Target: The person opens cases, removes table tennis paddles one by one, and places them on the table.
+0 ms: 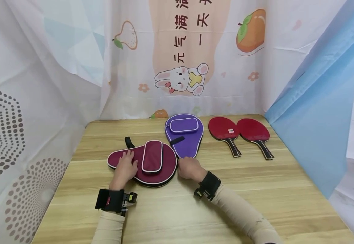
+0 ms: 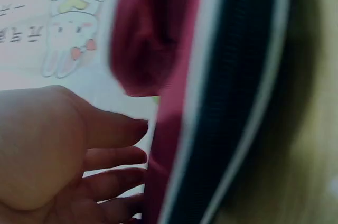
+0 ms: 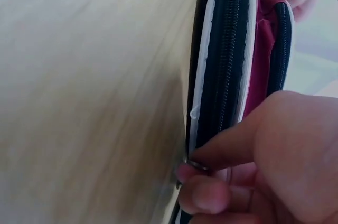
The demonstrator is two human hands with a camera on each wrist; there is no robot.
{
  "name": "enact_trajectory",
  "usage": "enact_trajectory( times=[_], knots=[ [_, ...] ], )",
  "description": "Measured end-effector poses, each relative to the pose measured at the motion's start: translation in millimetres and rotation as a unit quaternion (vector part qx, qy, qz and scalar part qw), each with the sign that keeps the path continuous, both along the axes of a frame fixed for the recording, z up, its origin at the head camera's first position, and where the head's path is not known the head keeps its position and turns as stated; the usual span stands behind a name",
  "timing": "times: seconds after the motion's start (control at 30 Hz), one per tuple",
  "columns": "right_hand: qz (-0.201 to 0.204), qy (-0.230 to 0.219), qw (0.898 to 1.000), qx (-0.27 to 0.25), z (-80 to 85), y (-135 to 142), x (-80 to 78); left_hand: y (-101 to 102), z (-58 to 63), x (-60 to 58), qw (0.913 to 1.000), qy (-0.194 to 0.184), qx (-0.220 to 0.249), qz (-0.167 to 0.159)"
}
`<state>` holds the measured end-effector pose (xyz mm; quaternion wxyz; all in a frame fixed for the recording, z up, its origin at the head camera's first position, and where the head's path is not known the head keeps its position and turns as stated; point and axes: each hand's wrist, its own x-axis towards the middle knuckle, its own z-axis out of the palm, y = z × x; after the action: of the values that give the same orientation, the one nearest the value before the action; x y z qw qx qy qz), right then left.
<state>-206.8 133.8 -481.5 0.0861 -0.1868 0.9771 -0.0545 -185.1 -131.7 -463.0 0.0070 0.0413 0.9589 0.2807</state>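
A maroon table tennis paddle case (image 1: 169,164) with white piping and a small raised pocket (image 1: 152,156) lies flat, its narrow end to the left. My left hand (image 1: 125,169) rests on that narrow part; in the left wrist view its loosely spread fingers (image 2: 116,182) touch the maroon face. At the case's round right end is my right hand (image 1: 191,168). Up close in the right wrist view, its thumb and index finger pinch the metal zipper pull (image 3: 196,165) on the case's edge. Above the pinch, the black zipper (image 3: 229,60) runs along the side with its teeth together.
Behind the right hand lies a purple paddle case (image 1: 190,144) with its own pocket, close to the maroon one. Two red paddles (image 1: 224,128) with black handles lie at the back right of the wooden table (image 1: 250,189). A printed curtain (image 1: 225,84) hangs behind.
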Motion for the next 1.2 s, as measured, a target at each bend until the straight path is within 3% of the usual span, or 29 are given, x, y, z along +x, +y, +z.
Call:
enact_trajectory(
  times=[0.23, 0.53, 0.93, 1.2],
  knots=[
    [-0.020, -0.011, 1.000, -0.003, -4.4, -3.5, 2.0, 3.6, -7.9, -2.0, 0.9986, -0.007, -0.052, -0.009],
    [0.001, 0.000, 1.000, 0.010, -5.5, -6.1, 14.7, 4.2, -10.5, -3.8, 0.9978, -0.005, -0.066, -0.010],
    [0.069, -0.017, 0.997, 0.005, 1.4, -17.0, 46.5, 5.1, -6.9, -3.5, 0.9976, -0.009, -0.067, -0.009],
    [0.124, -0.033, 0.992, 0.009, 2.8, -41.2, 67.5, 4.5, -10.7, -4.5, 0.9984, 0.008, -0.054, -0.011]
  ],
)
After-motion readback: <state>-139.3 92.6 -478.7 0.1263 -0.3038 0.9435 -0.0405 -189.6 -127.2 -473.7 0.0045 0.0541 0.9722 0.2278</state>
